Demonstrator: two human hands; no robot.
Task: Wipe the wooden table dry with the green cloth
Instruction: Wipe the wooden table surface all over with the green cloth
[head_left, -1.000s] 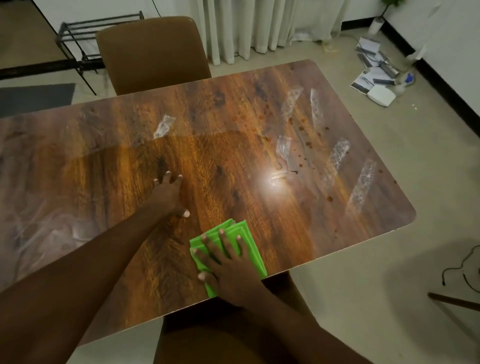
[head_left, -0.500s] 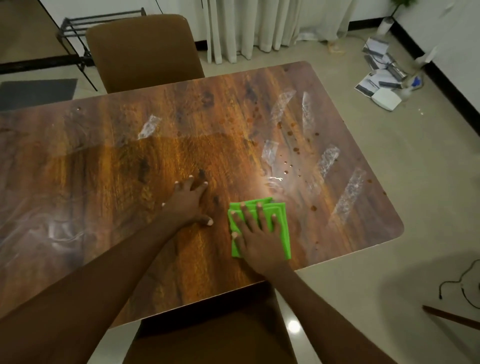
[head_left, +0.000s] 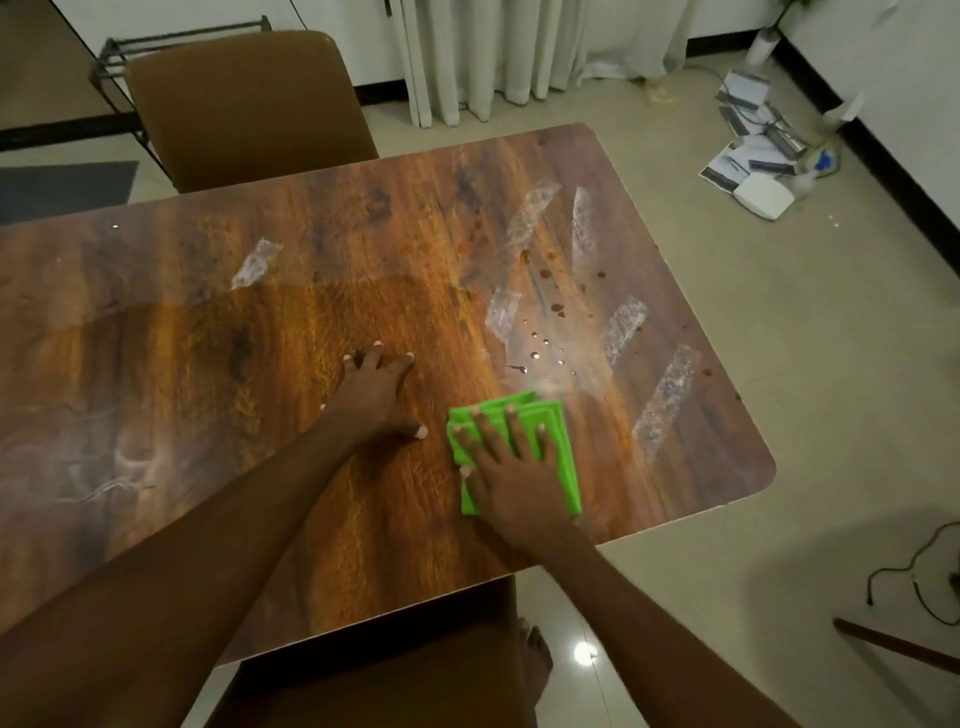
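Observation:
The folded green cloth lies flat on the wooden table, toward its right part and near the front edge. My right hand presses down on the cloth with straight, spread fingers. Flat on the bare wood just left of the cloth rests my left hand, fingers spread. Small water drops sit on the tabletop just beyond the cloth, and darker drops lie a bit farther back.
Several strips of clear tape are stuck on the right part of the table. A brown chair stands at the far side. Papers and a white box lie on the floor at right; a cable lies near right.
My right hand has slid the cloth from the front edge away from me and rightward, toward the water drops. My left hand has shifted forward on the wood.

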